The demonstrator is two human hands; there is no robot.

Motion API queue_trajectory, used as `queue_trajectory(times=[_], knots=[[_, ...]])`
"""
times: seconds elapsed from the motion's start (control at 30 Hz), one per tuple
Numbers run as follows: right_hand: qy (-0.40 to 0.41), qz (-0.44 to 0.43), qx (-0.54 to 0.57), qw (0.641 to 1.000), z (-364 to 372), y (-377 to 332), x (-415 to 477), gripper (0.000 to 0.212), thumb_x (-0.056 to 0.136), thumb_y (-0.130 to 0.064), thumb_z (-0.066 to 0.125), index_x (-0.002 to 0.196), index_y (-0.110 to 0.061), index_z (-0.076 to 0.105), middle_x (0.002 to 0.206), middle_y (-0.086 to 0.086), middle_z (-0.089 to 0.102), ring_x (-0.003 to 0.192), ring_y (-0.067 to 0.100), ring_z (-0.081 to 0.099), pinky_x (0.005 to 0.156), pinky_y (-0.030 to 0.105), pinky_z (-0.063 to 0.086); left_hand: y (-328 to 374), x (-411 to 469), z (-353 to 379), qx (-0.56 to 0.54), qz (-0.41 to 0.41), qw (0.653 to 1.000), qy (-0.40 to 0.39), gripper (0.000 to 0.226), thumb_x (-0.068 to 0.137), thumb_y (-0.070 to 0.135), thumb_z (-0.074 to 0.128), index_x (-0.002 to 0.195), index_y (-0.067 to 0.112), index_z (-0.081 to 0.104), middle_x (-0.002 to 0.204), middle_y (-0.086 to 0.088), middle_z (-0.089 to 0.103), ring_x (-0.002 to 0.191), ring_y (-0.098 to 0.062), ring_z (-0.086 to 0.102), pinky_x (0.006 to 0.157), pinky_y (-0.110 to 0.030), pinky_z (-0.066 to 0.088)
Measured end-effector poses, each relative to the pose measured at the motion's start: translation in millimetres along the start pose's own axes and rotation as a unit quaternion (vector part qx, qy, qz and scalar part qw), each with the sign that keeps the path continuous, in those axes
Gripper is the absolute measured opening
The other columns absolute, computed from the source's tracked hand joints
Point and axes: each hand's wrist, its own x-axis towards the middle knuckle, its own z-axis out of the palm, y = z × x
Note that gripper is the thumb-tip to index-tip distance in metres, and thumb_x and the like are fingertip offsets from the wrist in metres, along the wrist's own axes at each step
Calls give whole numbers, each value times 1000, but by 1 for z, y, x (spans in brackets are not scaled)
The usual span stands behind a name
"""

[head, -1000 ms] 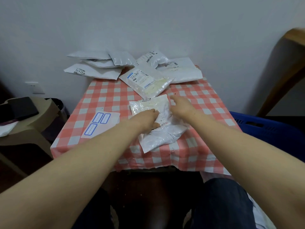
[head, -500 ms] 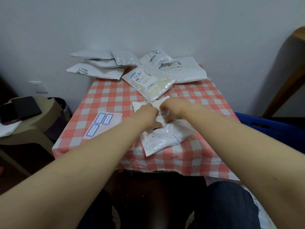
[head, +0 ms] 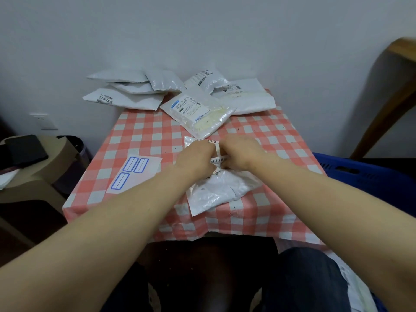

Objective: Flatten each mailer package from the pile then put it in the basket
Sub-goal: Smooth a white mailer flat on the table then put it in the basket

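A crumpled white mailer (head: 221, 192) lies on the checked table (head: 144, 136) in front of me. My left hand (head: 194, 159) and my right hand (head: 239, 154) are both closed on its upper part, fingers curled into the plastic with a barcode label strip raised between them. Behind them a clear-fronted mailer (head: 199, 111) with a printed label lies flat. The pile of white mailers (head: 132, 91) sits along the table's far edge against the wall. The blue basket (head: 369, 176) stands to the right of the table, partly behind my right forearm.
A white sheet with blue label frames (head: 135, 171) lies on the table's left part. A beige stool (head: 33, 167) with a dark object on it stands at the left. A wooden piece of furniture (head: 391, 91) leans at the right. My knees are below the table edge.
My hands have come together over the mailer's upper part and closed on it, bunching the plastic and label; earlier they lay flatter and further apart on it.
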Motion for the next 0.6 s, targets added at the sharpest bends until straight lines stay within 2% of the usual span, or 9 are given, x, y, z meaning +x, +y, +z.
queue_trajectory(times=[0.07, 0.13, 0.27, 0.33, 0.43, 0.53, 0.6], knots=[[-10, 2, 12, 1000, 1, 2, -2, 18, 81, -18, 61, 99, -14, 63, 96, 0, 61, 93, 24, 60, 63, 27, 37, 0, -2, 1, 17, 11, 1000, 10, 6, 84, 15, 56, 89, 17, 55, 96, -2, 50, 96, -24, 54, 68, -31, 42], [-17, 0, 17, 1000, 1, 1, -3, 18, 80, -17, 59, 98, -18, 65, 97, 0, 64, 92, 24, 60, 64, 27, 36, -1, -5, 2, 23, 6, 1000, 13, 15, 85, 13, 55, 99, 13, 61, 103, -5, 55, 98, -24, 54, 70, -33, 45], [46, -19, -55, 997, 4, -2, -4, 18, 88, -24, 56, 104, -21, 63, 108, 1, 60, 106, 23, 54, 83, 31, 37, 4, -6, 1, 61, 22, 997, 35, 10, 83, 9, 54, 90, 10, 61, 104, -9, 57, 100, -29, 54, 76, -36, 45], [67, -7, -47, 997, 10, -3, -5, 17, 89, -25, 57, 105, -19, 59, 111, 3, 57, 105, 25, 54, 76, 32, 38, 6, -7, 1, 95, 32, 994, 51, 7, 84, 9, 54, 90, 12, 57, 105, -9, 55, 101, -29, 53, 73, -33, 38], [70, 15, -4, 997, 18, -3, -6, 19, 90, -23, 55, 107, -16, 51, 113, 5, 51, 99, 28, 56, 65, 33, 34, 2, -9, 5, 92, 41, 991, 85, 20, 87, 11, 57, 107, 11, 54, 114, -7, 50, 108, -25, 47, 79, -32, 37], [47, 8, 8, 999, 21, 0, -7, 20, 91, -19, 52, 110, -17, 58, 112, 4, 53, 99, 28, 56, 65, 32, 33, -6, -11, 8, 50, 26, 997, 47, 24, 91, 20, 58, 113, 10, 59, 116, -8, 50, 113, -25, 46, 84, -36, 45], [28, -8, 22, 999, 24, 4, -4, 19, 89, -17, 53, 104, -20, 64, 109, 2, 54, 97, 26, 57, 64, 30, 35, -10, -12, 9, 40, 30, 999, 15, 29, 93, 24, 58, 116, 8, 62, 119, -9, 50, 115, -26, 46, 89, -35, 44]])
